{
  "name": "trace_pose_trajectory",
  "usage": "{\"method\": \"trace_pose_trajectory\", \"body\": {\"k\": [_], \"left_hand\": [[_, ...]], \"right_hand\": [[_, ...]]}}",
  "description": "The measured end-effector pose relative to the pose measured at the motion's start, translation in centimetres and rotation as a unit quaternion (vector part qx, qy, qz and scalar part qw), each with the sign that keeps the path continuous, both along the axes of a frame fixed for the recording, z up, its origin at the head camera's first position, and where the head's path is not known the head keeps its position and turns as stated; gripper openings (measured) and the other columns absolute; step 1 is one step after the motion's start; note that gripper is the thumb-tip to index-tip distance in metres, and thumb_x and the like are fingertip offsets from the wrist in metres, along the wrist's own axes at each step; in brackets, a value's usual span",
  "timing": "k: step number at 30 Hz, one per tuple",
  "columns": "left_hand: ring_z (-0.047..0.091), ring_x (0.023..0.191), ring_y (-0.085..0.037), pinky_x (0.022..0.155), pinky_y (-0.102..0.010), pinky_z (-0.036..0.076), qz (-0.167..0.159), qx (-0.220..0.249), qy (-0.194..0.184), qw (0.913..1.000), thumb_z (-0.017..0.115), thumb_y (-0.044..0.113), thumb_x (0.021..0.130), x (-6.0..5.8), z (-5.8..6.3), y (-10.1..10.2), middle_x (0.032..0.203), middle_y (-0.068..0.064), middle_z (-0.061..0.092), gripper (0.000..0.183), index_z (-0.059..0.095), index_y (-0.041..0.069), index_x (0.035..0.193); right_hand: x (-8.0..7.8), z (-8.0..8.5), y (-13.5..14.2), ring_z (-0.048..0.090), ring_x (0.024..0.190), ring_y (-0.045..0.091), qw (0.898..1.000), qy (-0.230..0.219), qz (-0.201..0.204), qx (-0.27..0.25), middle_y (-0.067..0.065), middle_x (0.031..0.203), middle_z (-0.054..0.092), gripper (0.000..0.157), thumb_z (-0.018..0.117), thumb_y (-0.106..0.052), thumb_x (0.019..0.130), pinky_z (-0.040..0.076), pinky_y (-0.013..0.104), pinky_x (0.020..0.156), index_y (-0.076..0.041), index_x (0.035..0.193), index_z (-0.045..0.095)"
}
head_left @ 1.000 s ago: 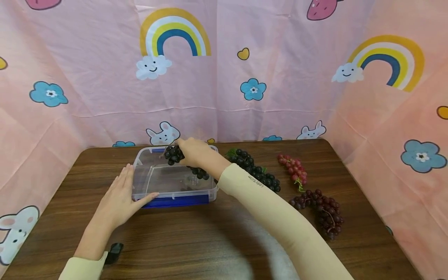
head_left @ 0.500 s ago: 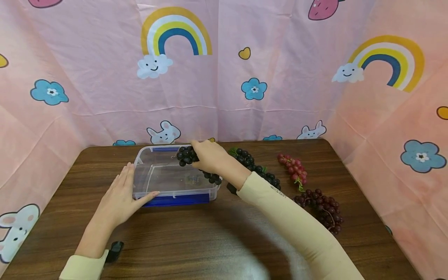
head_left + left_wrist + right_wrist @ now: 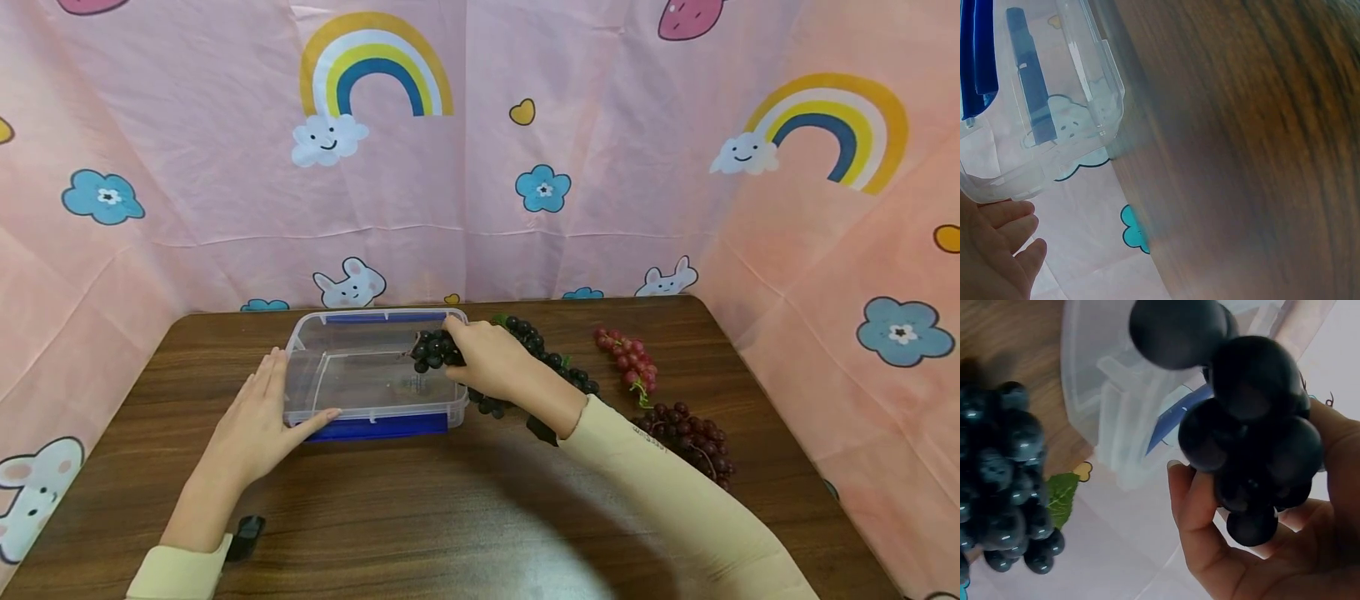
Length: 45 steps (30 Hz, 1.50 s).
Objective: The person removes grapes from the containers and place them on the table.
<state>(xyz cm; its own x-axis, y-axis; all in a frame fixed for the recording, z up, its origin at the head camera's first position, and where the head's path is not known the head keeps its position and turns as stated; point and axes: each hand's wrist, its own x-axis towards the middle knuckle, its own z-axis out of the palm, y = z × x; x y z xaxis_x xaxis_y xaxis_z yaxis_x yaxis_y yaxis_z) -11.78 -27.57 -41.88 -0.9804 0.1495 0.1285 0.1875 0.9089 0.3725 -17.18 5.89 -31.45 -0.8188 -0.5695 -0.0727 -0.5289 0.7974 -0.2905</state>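
My right hand (image 3: pixel 491 360) grips a bunch of black grapes (image 3: pixel 433 351) over the right end of a clear plastic box (image 3: pixel 375 414) with blue side clips. In the right wrist view the curled fingers (image 3: pixel 1200 519) wrap round the dark bunch (image 3: pixel 1254 437). Part of the bunch hangs below the hand, outside the box's right rim. My left hand (image 3: pixel 247 425) lies against the box's left side, fingers straight and thumb over the front corner. The left wrist view shows the left hand (image 3: pixel 997 244) right at the corner of the box (image 3: pixel 1107 119).
Right of the box lies another bunch of black grapes (image 3: pixel 558 363) with green leaves, partly behind the right arm. Farther right are a red bunch (image 3: pixel 630 360) and a dark purple bunch (image 3: pixel 693 437), partly covered by the sleeve. A pink printed cloth (image 3: pixel 487 250) backs the wooden table (image 3: pixel 390 517).
My right hand has moved to the right with the black grapes, from above the middle of the box to its right rim. My left hand has stayed in place on the box.
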Motion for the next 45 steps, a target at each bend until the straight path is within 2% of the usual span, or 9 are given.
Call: {"method": "trace_pose_trajectory", "body": {"k": [3,10,17,24,35,45], "left_hand": [[0.013,0.157,-0.056,0.125,-0.069,0.018,0.0,0.0,-0.002,1.0,0.066,0.068,0.095,0.0,0.0,0.0,0.169,-0.04,0.008,0.123,0.001,-0.009,0.166],[0.012,0.157,-0.056,0.126,-0.068,0.016,0.002,0.003,-0.007,1.0,0.066,0.068,0.095,0.1,0.0,-0.1,0.17,-0.039,0.007,0.123,0.0,-0.008,0.166],[0.013,0.157,-0.057,0.125,-0.069,0.017,0.002,0.006,-0.01,0.9999,0.066,0.068,0.095,0.1,-0.1,0.0,0.17,-0.039,0.007,0.123,0.0,-0.008,0.166],[0.01,0.158,-0.055,0.126,-0.068,0.016,0.001,0.002,-0.016,0.9999,0.065,0.069,0.095,0.1,-0.2,0.1,0.17,-0.038,0.005,0.123,-0.002,-0.007,0.166],[0.011,0.157,-0.056,0.124,-0.07,0.018,0.005,0.001,-0.016,0.9999,0.065,0.069,0.095,0.1,-0.2,0.0,0.17,-0.038,0.005,0.124,-0.002,-0.006,0.166],[0.012,0.157,-0.057,0.124,-0.07,0.019,0.006,0.002,-0.009,0.9999,0.065,0.069,0.095,0.0,-0.1,0.1,0.17,-0.039,0.007,0.124,-0.001,-0.007,0.166]], "right_hand": [[0.6,-0.2,0.9,0.068,0.078,0.021,1.0,0.001,-0.003,-0.013,0.013,0.101,0.072,0.051,0.076,-0.024,0.1,0.051,0.032,0.063,-0.002,0.141,0.053],[1.9,-0.9,2.9,0.06,0.065,0.017,0.999,0.0,-0.01,-0.039,0.009,0.088,0.068,0.047,0.076,-0.021,0.1,0.044,0.03,0.057,-0.001,0.136,0.054],[3.1,-2.0,4.7,0.061,0.065,0.015,0.998,-0.022,-0.044,-0.042,0.013,0.104,0.071,0.052,0.077,-0.021,0.099,0.049,0.032,0.058,-0.003,0.141,0.053],[4.4,-3.3,6.5,0.055,0.052,0.014,0.994,-0.054,-0.08,-0.046,0.01,0.092,0.069,0.054,0.078,-0.019,0.098,0.043,0.029,0.051,-0.002,0.143,0.053],[5.4,-5.4,8.0,0.057,0.057,0.012,0.993,-0.067,-0.091,-0.044,0.006,0.083,0.067,0.051,0.08,-0.015,0.096,0.048,0.033,0.057,0.001,0.138,0.056],[6.4,-7.1,8.8,0.054,0.05,0.014,0.989,-0.09,-0.105,-0.046,0.003,0.07,0.061,0.051,0.08,-0.012,0.095,0.041,0.03,0.05,0.003,0.137,0.056]]}}
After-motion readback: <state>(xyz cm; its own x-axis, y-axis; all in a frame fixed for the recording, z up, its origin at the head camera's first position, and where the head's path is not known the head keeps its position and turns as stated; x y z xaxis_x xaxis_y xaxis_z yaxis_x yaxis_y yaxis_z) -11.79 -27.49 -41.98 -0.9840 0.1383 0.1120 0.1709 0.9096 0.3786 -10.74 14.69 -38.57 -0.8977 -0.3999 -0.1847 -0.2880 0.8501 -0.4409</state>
